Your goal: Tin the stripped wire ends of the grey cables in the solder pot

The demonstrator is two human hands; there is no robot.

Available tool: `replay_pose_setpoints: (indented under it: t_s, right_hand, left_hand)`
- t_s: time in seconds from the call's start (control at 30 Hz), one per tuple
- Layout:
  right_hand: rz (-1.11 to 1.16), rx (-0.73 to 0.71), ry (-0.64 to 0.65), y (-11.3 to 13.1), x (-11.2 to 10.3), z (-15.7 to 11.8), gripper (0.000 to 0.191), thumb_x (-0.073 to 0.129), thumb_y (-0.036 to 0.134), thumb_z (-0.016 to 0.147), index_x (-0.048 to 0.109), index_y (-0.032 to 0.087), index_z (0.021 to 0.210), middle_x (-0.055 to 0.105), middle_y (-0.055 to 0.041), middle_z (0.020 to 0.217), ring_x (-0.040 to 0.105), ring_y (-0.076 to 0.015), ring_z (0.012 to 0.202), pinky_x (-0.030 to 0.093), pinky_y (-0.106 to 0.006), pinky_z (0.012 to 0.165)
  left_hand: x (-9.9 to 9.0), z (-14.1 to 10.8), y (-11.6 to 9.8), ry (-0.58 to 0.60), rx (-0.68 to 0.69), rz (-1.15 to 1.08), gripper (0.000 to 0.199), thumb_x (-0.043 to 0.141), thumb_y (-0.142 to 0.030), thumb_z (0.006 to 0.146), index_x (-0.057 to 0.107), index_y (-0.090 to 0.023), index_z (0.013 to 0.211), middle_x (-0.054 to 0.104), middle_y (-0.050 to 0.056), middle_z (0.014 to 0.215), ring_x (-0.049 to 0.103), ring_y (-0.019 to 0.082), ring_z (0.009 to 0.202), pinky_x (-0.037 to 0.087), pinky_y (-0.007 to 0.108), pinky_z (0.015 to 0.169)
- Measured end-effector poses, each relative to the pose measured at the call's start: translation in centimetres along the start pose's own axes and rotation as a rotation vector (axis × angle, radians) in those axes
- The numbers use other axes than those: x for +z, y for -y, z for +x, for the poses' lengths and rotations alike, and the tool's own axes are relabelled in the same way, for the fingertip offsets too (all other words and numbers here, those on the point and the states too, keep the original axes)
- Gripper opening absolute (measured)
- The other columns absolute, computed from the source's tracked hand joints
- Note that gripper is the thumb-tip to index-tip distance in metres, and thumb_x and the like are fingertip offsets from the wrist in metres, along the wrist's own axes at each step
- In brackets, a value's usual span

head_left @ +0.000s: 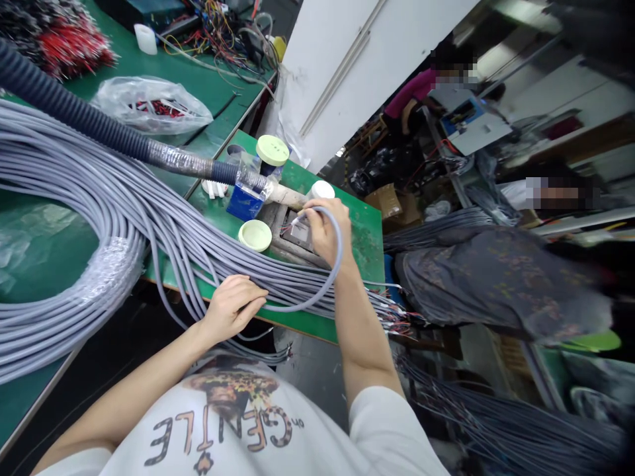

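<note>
A single grey cable bends in a loop between my two hands. My right hand pinches it close to its stripped end, where thin coloured wires stick out over a small grey metal box with a square opening. Lower down, my left hand is closed on the same cable at the near edge of the thick cable bundle. Its fingertips are partly hidden. The mouth of a hose nozzle rests just behind the box.
A black corrugated hose crosses above the coiled grey cables. Around the box stand a blue block, a pale green lid, a lidded jar and a white cap. Other people are at the right.
</note>
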State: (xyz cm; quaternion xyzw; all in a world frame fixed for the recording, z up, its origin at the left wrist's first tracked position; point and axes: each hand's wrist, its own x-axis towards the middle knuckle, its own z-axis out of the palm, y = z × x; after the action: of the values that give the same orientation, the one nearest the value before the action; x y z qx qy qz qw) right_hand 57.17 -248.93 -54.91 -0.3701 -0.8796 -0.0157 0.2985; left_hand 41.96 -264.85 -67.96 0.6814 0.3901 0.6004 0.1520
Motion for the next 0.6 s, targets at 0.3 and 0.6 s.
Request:
replay_pose_setpoints:
  t_s: [0.3, 0.6]
  right_hand:
    - [-0.177, 0.191, -0.020, -7.4, -0.6, -1.7, 0.017, 0.046, 0.030, 0.092, 0.060, 0.023, 0.087, 0.066, -0.0039, 0.086, 0.057, -0.0229, 0.090, 0.037, -0.040, 0.089]
    - [-0.182, 0.199, -0.030, -9.6, 1.7, -2.4, 0.017, 0.045, 0.029, 0.092, 0.060, 0.023, 0.086, 0.065, -0.0053, 0.087, 0.055, -0.0228, 0.091, 0.037, -0.041, 0.091]
  left_hand:
    - [0.3, 0.3, -0.1, 0.006, -0.032, 0.048, 0.012, 0.058, -0.020, 0.088, 0.068, -0.019, 0.094, 0.074, 0.005, 0.086, 0.067, 0.017, 0.082, 0.050, 0.033, 0.080]
    - [0.5, 0.4, -0.2, 0.006, -0.025, 0.065, 0.012, 0.059, -0.019, 0.087, 0.068, -0.018, 0.096, 0.073, 0.005, 0.087, 0.067, 0.017, 0.082, 0.050, 0.031, 0.078]
